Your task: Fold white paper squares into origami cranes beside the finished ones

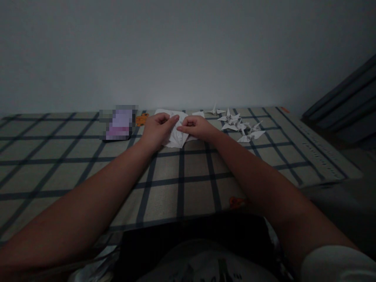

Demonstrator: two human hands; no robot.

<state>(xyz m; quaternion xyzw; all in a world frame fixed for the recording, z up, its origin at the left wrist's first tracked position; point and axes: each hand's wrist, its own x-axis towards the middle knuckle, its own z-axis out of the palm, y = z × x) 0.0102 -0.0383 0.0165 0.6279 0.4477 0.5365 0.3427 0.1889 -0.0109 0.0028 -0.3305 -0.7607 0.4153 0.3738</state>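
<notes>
Between my hands is a creased sheet of white paper, with fold lines fanning toward its near corner. My left hand pinches it from the left, thumb on top. From the right, my right hand has its thumb and bent fingers closed on the same sheet. My fingers cover part of the paper. More white paper shows behind and beneath it. To the right of my right hand lie several folded paper cranes, some touching one another.
A phone, blurred out, stands or lies left of my hands. The checked tablecloth covers the table, which meets a plain wall at the back. Dark folded fabric is at the far right, beyond the table's edge.
</notes>
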